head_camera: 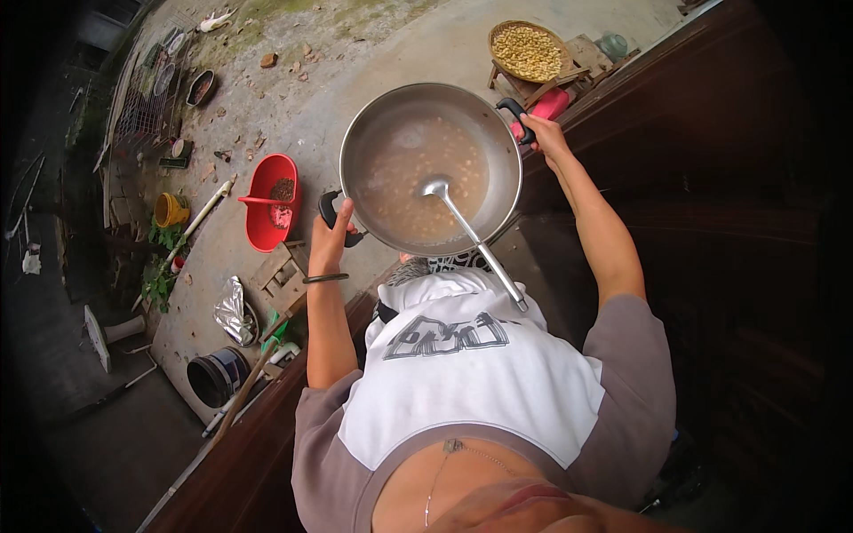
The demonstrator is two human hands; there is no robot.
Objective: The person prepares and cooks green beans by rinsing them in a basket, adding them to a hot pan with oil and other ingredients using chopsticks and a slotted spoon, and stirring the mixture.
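A large stainless steel wok (496,153) is held out in front of my body by its two black side handles. My left hand (330,233) grips the handle on the left, thumb up by the rim. The opposite handle, at the upper right, is in the grasp of my right hand (545,136). Cloudy brownish liquid with many pale beans or kernels (426,180) fills the bottom. A metal ladle (476,240) rests in it, its bowl partly in the liquid and its handle leaning over the near rim towards my shirt.
Dark wooden door panels (706,126) flank me. Outside on concrete are a red plastic basket (295,226), a small wooden stool (280,273), a black bucket (206,381) and a foil-like sheet (232,313). A woven tray of yellow pods or nuts (526,52) stands on a wooden support at the upper right.
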